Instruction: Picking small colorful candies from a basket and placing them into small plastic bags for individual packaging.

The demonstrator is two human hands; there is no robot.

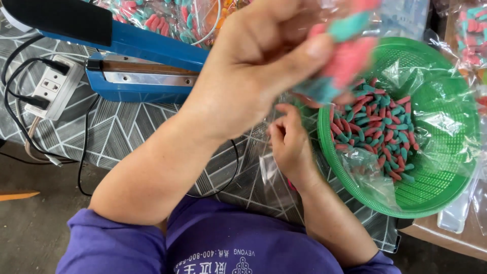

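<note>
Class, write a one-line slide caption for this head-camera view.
Left hand lifts a clear bag of pink-and-teal gummy candies above a green basket, right hand below, blue heat sealer behind.

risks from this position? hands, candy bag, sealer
1. The left hand holds a clear plastic bag of pink and teal gummy candies raised above the table; whether its mouth is open cannot be told, but if so, pieces could spill outside the round green plastic basket.
2. The right hand sits at the rim beside loose clear film; snagging it might scatter candy.
3. The blue heat sealer and its black cables lie close to the left forearm; a catch seems possible.
</note>
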